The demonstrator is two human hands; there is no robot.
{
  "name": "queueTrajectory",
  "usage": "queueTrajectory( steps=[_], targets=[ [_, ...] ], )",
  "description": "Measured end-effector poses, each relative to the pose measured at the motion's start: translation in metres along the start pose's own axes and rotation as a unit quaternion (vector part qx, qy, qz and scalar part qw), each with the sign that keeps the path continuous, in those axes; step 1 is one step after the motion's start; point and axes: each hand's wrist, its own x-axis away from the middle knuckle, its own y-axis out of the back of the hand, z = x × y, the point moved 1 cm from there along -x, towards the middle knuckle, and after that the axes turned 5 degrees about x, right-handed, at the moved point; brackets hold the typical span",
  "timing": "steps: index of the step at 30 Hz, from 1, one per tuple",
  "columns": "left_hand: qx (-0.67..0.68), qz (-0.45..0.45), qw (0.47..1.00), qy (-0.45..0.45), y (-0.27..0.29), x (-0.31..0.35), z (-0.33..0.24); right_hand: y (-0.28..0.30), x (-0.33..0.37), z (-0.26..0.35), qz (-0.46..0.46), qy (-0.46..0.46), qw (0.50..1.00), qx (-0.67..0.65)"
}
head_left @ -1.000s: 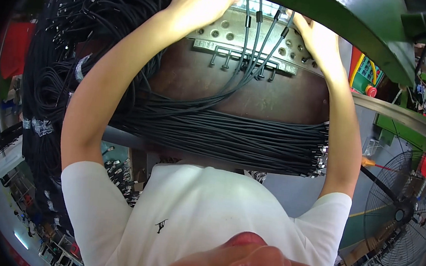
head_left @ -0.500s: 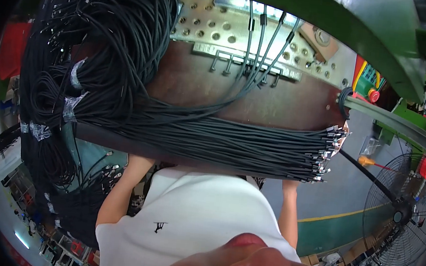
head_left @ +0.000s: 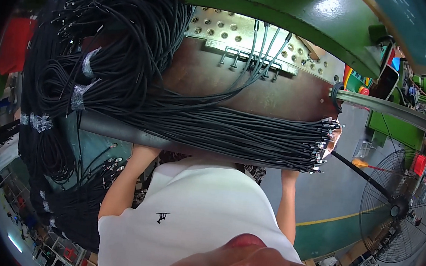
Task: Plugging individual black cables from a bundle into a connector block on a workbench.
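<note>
Both my hands are out of sight beneath the near edge of the brown work table [head_left: 203, 75]. My left forearm [head_left: 127, 181] reaches under it left of my body, my right forearm [head_left: 287, 203] on the right. Just above the hidden hands, a wide row of black cables [head_left: 233, 135] lies along the table edge. Their metal connector ends [head_left: 321, 144] are gathered at the right. Four thinner-spread cables [head_left: 253, 67] run from the bundle up to a metal fixture [head_left: 247, 56] with small handles.
A large heap of black cables [head_left: 120, 24] with clear tape bands fills the left side. A green machine frame [head_left: 288, 6] overhangs the perforated metal plate [head_left: 219, 27]. At right stand a metal rail [head_left: 392, 107] and a black floor fan [head_left: 397, 209]. More cables [head_left: 81, 202] hang lower left.
The view has shifted, so the table and cables sit slightly higher and more of the green frame shows. Both forearms still reach under the table; the cables look unchanged.
</note>
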Motion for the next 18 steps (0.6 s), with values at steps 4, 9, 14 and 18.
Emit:
queueTrajectory(
  steps=[4, 9, 14, 18],
  targets=[
    [-0.021, 0.048, 0.998, 0.018, 0.000, -0.003, 0.002, 0.000, -0.007, 0.011, -0.035, 0.004, 0.999, -0.014],
    [0.059, 0.140, 0.988, -0.018, 0.029, 0.006, -0.035, 0.025, -0.007, -0.006, -0.027, 0.114, 0.983, 0.139],
    [0.283, 0.403, 0.864, -0.109, 0.109, -0.002, -0.096, 0.146, -0.071, -0.001, -0.274, -0.048, 0.960, -0.028],
    [0.340, 0.228, 0.860, -0.303, 0.096, -0.035, -0.160, 0.122, -0.162, 0.154, -0.043, 0.320, 0.937, 0.137]
  ],
)
